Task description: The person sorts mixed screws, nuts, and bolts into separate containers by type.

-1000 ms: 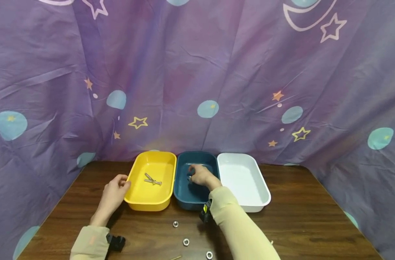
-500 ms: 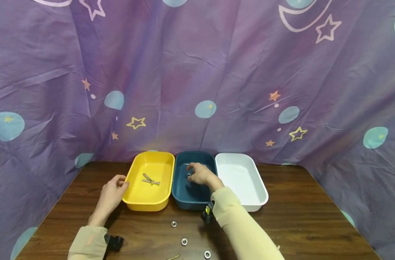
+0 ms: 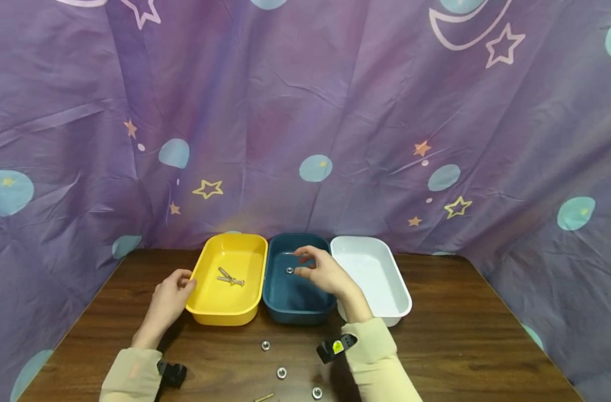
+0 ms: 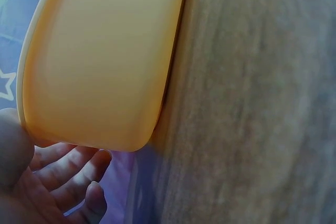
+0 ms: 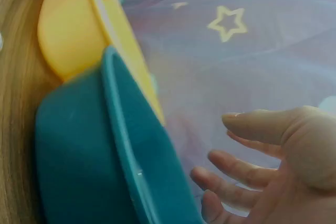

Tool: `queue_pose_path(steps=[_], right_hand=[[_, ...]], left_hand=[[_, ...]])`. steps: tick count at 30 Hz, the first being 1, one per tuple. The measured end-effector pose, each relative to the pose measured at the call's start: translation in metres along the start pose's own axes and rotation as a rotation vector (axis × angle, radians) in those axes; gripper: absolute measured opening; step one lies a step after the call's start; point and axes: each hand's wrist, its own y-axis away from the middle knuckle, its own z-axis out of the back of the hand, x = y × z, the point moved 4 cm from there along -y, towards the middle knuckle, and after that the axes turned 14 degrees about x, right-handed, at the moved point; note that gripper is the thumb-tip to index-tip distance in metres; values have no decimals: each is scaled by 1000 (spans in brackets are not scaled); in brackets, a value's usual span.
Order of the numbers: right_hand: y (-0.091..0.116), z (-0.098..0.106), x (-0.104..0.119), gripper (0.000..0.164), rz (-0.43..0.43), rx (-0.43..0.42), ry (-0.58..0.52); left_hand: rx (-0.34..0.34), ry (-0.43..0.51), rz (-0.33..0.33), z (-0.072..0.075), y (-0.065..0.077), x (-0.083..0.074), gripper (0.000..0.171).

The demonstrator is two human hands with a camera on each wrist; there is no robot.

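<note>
Head view: one silver nut [image 3: 289, 270] lies in the dark blue tray [image 3: 297, 318], just left of the right hand [image 3: 328, 274], the nearer one; the left hand [image 3: 168, 295] is beside the yellow tray [image 3: 224, 320]. Left wrist view: loosely bent fingers, no grip evident. Right wrist view: fingers spread, holding nothing.

A creased purple cloth [image 3: 280, 111] (printed with stars [image 3: 422, 148] and blue spots [image 3: 314, 169]) hangs behind a wood-grained table [image 3: 461, 324]

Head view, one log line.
right hand: empty, over blue tray; left hand: at yellow tray rim; nut: in blue tray; bolts: in yellow tray
</note>
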Motion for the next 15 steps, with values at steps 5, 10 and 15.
queue_pose_path(steps=[5, 10, 15], right_hand=[[23, 5, 8, 32, 56, -10, -13], [39, 8, 12, 31, 117, 22, 13], [55, 8, 9, 28, 164, 68, 50]], left_hand=[[10, -7, 5, 0, 0, 0, 35], [4, -23, 3, 1, 0, -1, 35], [0, -33, 7, 0, -1, -1, 34]])
